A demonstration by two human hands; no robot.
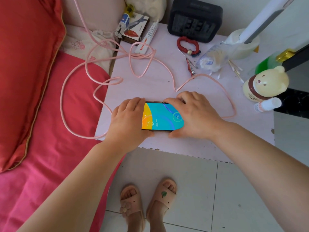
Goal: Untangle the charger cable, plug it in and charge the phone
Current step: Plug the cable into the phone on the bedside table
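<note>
Gripping the phone [161, 117] at either end, left hand [127, 120] and right hand [194, 114]; looped pink cable [175, 89] all around.

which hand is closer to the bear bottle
Right. The right hand grips the end of the phone nearest the bear bottle; the left hand holds the opposite end, farther away.

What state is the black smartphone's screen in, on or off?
On. The black smartphone shows a lit blue and yellow wallpaper with clock digits, gripped at its ends by the left hand and right hand.
</note>
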